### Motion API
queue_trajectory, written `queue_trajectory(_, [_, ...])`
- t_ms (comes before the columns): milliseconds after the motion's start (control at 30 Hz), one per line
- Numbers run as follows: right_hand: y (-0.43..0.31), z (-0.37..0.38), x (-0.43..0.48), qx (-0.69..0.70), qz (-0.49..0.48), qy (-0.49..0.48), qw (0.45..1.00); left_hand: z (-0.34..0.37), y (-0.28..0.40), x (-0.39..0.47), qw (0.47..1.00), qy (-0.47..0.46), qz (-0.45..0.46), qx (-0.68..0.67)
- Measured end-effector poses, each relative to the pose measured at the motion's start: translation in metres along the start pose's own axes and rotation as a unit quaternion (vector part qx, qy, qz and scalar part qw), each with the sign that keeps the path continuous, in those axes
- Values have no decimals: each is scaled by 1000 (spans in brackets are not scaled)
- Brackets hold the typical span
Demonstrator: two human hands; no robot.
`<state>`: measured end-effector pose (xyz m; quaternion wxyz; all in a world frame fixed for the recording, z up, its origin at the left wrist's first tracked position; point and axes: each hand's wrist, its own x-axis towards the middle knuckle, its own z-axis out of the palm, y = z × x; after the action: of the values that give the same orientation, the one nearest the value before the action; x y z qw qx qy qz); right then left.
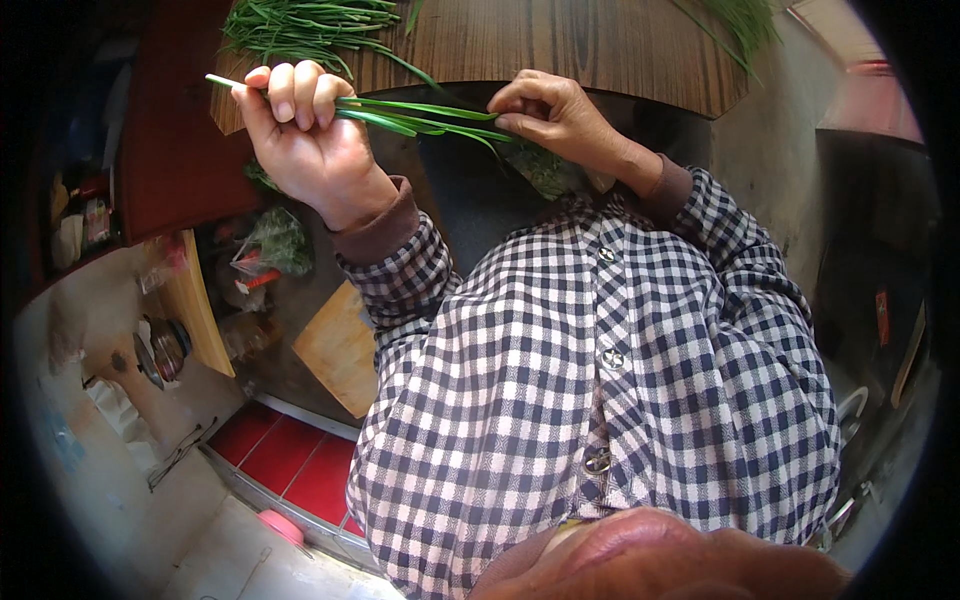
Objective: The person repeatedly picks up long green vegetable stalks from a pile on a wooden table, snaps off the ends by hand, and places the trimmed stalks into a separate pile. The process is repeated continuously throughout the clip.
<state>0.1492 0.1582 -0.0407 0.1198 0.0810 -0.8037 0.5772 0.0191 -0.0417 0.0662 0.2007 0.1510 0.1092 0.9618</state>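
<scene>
My left hand [311, 131], palm turned up, is closed around a few long green leafy stalks [405, 116], probably chives. Their pale stem end sticks out past the thumb, over the table's near edge. At the leaf tips, my right hand [555, 116] pinches with thumb and forefinger; the tips reach its fingers. Beyond my left hand, a heap of the same green stalks [307, 30] lies on the left of the wood-grain table [555, 45]. Another bunch of thin green leaves [739, 30] rests at the table's right end.
Below the table, a clear plastic bag with greens [277, 240] lies at the left, near a wooden board [341, 349]. More greens [544, 169] are low down beneath my right hand. A dark red cabinet [180, 150] stands at the left, and red tiles [300, 457] show lower left.
</scene>
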Motion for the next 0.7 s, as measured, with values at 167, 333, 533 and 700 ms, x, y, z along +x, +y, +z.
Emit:
queue_trajectory(167, [12, -8, -13, 146, 121, -26, 981, -1, 7, -3, 1000, -4, 9, 2])
queue_trajectory(333, [21, -15, -25, 153, 148, -24, 977, -4, 7, -5, 999, 19, 41, -3])
queue_trajectory(533, [20, -13, -27, 118, 142, 7, 983, 1, 5, -7, 998, 11, 61, 25])
queue_trajectory(700, [10, -7, -29, 317, 258, 57, 911, 7, -5, -13, 993, 10, 88, 80])
